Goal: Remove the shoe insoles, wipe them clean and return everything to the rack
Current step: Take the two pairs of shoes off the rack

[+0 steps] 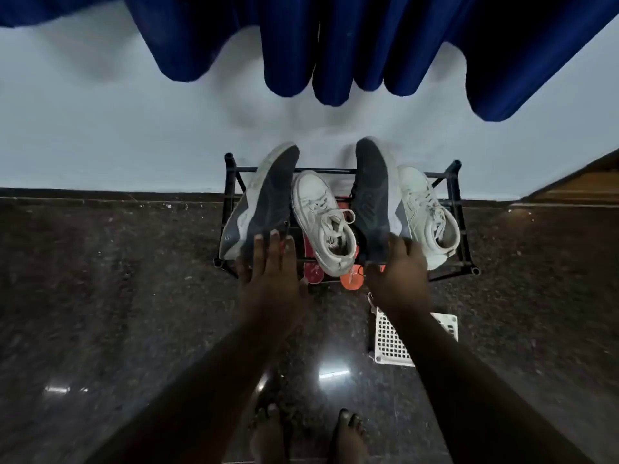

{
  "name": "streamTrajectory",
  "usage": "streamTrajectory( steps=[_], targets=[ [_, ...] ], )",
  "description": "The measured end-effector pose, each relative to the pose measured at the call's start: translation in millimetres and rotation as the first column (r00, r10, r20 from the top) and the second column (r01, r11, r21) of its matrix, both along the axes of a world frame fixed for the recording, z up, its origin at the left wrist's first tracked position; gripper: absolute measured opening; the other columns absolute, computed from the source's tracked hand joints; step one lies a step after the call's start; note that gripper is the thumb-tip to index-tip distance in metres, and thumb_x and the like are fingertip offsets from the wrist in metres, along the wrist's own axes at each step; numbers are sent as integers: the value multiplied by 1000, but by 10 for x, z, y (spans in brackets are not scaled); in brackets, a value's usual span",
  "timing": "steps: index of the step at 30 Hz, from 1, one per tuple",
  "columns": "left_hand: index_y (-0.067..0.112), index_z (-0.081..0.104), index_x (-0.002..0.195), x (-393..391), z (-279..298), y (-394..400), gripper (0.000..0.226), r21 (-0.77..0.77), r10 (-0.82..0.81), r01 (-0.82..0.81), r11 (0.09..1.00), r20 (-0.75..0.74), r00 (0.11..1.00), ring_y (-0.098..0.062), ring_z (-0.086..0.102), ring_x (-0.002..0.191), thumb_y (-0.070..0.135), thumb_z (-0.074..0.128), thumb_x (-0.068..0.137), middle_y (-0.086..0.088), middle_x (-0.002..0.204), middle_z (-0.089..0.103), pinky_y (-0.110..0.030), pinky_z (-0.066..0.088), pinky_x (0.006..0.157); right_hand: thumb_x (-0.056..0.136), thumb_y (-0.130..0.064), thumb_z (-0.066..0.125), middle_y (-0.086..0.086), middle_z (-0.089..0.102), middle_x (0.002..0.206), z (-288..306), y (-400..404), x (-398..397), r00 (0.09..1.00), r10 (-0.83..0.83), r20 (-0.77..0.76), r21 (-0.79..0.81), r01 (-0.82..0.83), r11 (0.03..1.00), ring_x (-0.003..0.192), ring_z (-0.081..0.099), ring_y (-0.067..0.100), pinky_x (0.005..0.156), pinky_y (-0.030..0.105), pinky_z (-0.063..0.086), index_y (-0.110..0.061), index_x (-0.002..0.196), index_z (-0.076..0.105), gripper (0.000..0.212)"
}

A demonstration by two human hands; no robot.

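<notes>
A black metal shoe rack (464, 226) stands against the white wall. Two dark grey running shoes rest on it, one at the left (264, 199) and one at centre right (373, 195). Between and beside them sit two white sneakers, one in the middle (321, 222) and one at the right (428, 216). My left hand (271, 269) holds the heel of the left dark shoe. My right hand (398, 272) grips the heel of the right dark shoe. Red and orange insoles (313, 274) lie on the lower shelf, partly hidden.
A white plastic basket (392, 343) sits on the dark glossy floor just in front of the rack, under my right forearm. Blue curtains (335, 45) hang above. A wooden edge (582, 182) shows at the far right. My bare feet (308, 437) are at the bottom.
</notes>
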State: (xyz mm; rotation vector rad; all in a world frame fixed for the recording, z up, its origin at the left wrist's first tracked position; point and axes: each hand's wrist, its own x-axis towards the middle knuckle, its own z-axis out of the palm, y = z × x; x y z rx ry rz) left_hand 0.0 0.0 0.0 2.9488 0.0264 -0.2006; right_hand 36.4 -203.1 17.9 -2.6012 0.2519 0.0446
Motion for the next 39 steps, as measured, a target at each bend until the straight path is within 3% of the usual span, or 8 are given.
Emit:
streamTrajectory(
  steps=[7, 16, 23, 26, 30, 33, 36, 39],
  targets=[
    [15, 32, 155, 173, -59, -131, 75, -85, -10, 6, 996, -38, 999, -36, 15, 153, 40, 60, 90, -12, 163, 27, -60, 9, 121, 73, -43, 74, 12, 34, 142, -74, 12, 429, 992, 4, -129, -262, -38, 964, 124, 39, 36, 87, 49, 49, -21, 141, 34, 82],
    [17, 20, 159, 330, -10, 328, 86, -47, 147, -150, 988, -64, 987, -40, 2, 153, 39, 64, 88, -14, 167, 8, -61, 4, 120, 74, -54, 70, 19, 39, 133, -237, 10, 720, 966, -76, -247, -446, -44, 894, 122, 37, 39, 81, 48, 49, -17, 150, 12, 103],
    [17, 9, 160, 319, 35, 448, 86, -53, 208, -215, 975, -104, 973, -38, -5, 154, 41, 58, 93, -13, 168, -1, -55, 0, 121, 78, -53, 63, 25, 48, 127, 239, -186, 794, 985, -143, -98, -263, 113, 958, 120, 42, 43, 90, 50, 44, -25, 146, 30, 81],
    [18, 8, 160, 354, 23, 459, 84, -76, 194, -203, 976, -112, 975, -37, -3, 154, 38, 57, 95, -12, 168, 0, -54, 6, 123, 74, -54, 61, 15, 61, 120, 563, -316, 725, 970, -238, -40, 52, 240, 969, 112, 56, 35, 93, 44, 46, -30, 142, 42, 75],
    [17, 10, 160, 379, -12, 459, 85, -106, 202, -216, 971, -127, 971, -36, 3, 154, 35, 59, 93, -12, 168, 4, -54, 16, 123, 76, -35, 66, -1, 74, 94, 666, -151, 530, 913, -278, -299, 663, 408, 628, 84, 71, 19, 68, 29, 54, -21, 118, 65, 44],
    [20, 8, 160, 404, -18, 475, 86, -103, 215, -233, 967, -162, 963, -39, 2, 153, 37, 60, 94, -12, 168, 2, -54, 16, 122, 85, -24, 65, 1, 73, 85, 428, 105, 339, 898, -146, -416, 679, 414, 606, 70, 68, 13, 57, 25, 53, -19, 93, 67, 10],
    [19, 11, 158, 470, -31, 500, 91, -99, 229, -251, 963, -189, 955, -45, 7, 151, 36, 68, 89, -14, 167, 5, -60, 27, 117, 70, -46, 64, -3, 73, 93, 170, 191, 239, 900, -80, -428, 547, 329, 770, 84, 70, 17, 80, 42, 57, -25, 100, 67, 37],
    [18, 18, 155, 567, -21, 478, 92, -130, 255, -282, 950, -194, 947, -46, 18, 147, 35, 74, 85, -13, 166, 9, -59, 35, 112, 67, -58, 61, -8, 72, 100, 173, 165, 239, 921, -55, -386, 493, 256, 832, 91, 68, 16, 87, 44, 55, -29, 111, 65, 54]
  ],
)
